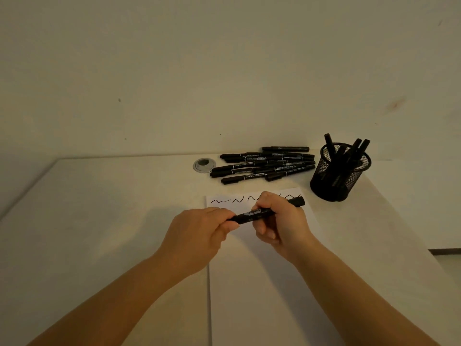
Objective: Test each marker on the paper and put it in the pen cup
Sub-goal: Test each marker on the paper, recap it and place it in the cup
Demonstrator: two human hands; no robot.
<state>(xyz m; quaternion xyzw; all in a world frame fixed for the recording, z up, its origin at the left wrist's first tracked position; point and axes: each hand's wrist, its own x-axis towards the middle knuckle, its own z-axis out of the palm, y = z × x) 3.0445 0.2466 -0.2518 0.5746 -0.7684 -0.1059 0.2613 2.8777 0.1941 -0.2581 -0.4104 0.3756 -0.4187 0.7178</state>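
I hold a black marker (264,211) level over the top of the paper (262,283) with both hands. My left hand (199,233) has its grip pinched on the marker's left end, fingers curled round it. My right hand (282,226) has its grip wrapped round the barrel, whose right end pokes out past my fingers. The paper lies on the white surface (99,221), with a row of black squiggles (220,201) along its top edge. Behind it lies a pile of black markers (265,164), beside a round grey cap (204,165) set in the surface. To the right stands the black mesh pen cup (336,181), holding several markers upright.
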